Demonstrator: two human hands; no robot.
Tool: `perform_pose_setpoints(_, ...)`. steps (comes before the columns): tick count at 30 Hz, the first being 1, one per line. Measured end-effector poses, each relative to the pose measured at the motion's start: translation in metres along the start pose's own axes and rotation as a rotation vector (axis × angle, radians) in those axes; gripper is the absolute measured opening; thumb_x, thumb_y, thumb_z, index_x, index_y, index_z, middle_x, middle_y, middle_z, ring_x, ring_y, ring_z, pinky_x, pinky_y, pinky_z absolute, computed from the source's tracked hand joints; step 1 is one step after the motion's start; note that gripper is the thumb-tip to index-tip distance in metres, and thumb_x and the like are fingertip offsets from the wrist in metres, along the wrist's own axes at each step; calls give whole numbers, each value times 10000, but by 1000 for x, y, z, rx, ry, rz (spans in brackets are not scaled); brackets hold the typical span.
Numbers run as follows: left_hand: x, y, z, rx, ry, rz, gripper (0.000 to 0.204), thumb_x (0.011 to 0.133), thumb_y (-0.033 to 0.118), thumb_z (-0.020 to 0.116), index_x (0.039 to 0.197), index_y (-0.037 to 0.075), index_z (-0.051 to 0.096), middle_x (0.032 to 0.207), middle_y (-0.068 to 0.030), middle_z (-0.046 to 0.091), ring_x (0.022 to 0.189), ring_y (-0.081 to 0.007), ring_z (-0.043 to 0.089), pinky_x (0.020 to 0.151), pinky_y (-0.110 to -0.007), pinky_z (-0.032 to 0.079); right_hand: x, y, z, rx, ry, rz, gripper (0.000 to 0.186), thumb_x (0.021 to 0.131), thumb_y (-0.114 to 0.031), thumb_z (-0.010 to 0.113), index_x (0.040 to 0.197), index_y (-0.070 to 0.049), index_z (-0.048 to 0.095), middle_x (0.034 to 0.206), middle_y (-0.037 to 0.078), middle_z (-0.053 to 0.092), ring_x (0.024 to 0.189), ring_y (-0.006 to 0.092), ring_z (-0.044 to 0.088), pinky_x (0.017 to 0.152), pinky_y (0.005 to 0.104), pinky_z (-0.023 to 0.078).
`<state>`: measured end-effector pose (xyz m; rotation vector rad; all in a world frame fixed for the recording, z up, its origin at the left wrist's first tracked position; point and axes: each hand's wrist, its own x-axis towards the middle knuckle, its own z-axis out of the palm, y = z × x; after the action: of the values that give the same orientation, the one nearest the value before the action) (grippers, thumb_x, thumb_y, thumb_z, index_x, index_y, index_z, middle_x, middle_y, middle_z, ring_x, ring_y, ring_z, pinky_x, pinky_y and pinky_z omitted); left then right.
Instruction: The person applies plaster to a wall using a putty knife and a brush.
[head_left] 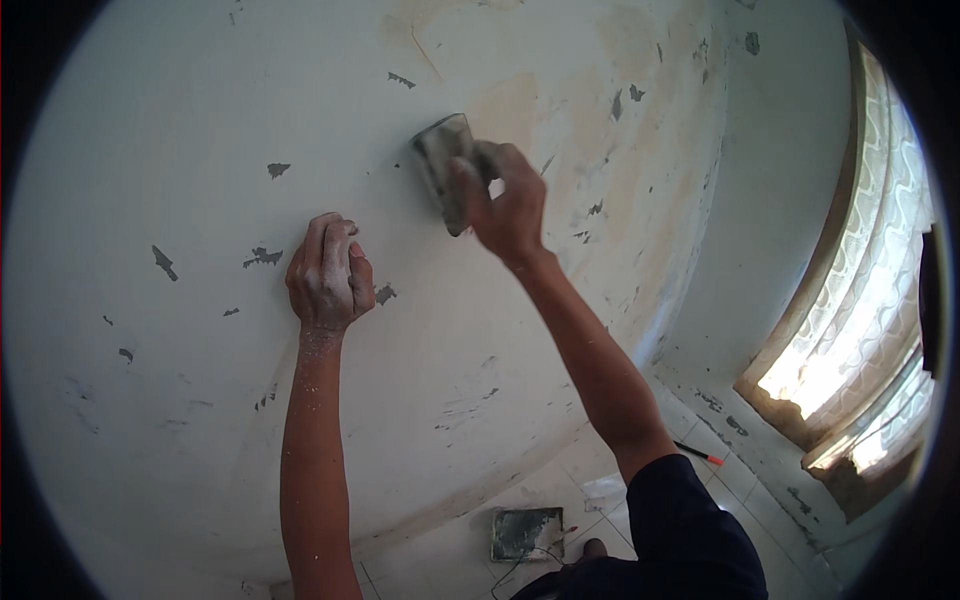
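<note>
My right hand (505,205) grips a worn grey sanding block (440,175), slightly blurred, with its flat side against the white wall (200,90). Lower and to the left, my left hand (328,270) rests at the wall with its fingers curled in. White dust coats its back and wrist, and the inside of the palm is hidden. Next to its thumb is a grey chipped spot (385,294). Tan patches (505,105) mark the wall above and right of the block.
A dark rectangular tray (527,534) lies on the tiled floor below, close to my foot (595,548). A stick with an orange-red end (712,459) lies near the corner. Patterned curtains (850,270) hang over a bright window at right.
</note>
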<state>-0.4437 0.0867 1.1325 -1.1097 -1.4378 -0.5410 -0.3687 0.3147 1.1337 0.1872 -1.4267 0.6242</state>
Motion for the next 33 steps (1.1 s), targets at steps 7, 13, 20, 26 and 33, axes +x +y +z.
perform_pose_setpoints(7, 4, 5, 3, -9, 3, -2, 204, 801, 81, 547, 986, 14, 598, 1001, -131, 648, 810, -320, 687, 694, -384, 567, 38, 54, -63, 747, 259, 601, 313, 1002, -187, 655, 1104, 109, 641, 935, 89, 684, 852, 148, 647, 816, 291, 538)
perform_pose_setpoints(13, 0, 1, -2, 4, 6, 22, 196, 803, 75, 545, 985, 21, 596, 995, -133, 645, 806, -322, 687, 685, -379, 566, 22, 56, -61, 822, 355, 627, 312, 1032, -142, 591, 1196, 122, 567, 1098, 151, 654, 974, 204, 654, 949, 388, 552)
perform_pose_setpoints(20, 3, 2, -2, -22, -19, -6, 215, 792, 56, 540, 991, 2, 601, 993, -151, 653, 821, -332, 686, 688, -389, 558, 3, 22, -42, 454, 413, 253, 199, 1025, -35, 556, 1171, 87, 501, 1054, 139, 646, 972, 168, 633, 865, 289, 533)
perform_pose_setpoints(26, 0, 0, 1, -23, -4, 2, 205, 803, 63, 540, 991, 7, 601, 1000, -137, 653, 817, -322, 689, 691, -383, 561, -2, 29, -53, 312, 431, 179, 216, 1018, -14, 543, 1189, 93, 468, 1091, 167, 607, 1001, 175, 616, 842, 281, 519)
perform_pose_setpoints(33, 3, 0, -2, -7, 3, 4, 207, 788, 59, 544, 984, 22, 602, 996, -123, 652, 810, -308, 692, 691, -375, 569, -12, 35, -69, 69, 452, 349, 317, 1018, -127, 584, 1234, 102, 546, 1064, 186, 658, 959, 204, 653, 808, 318, 538)
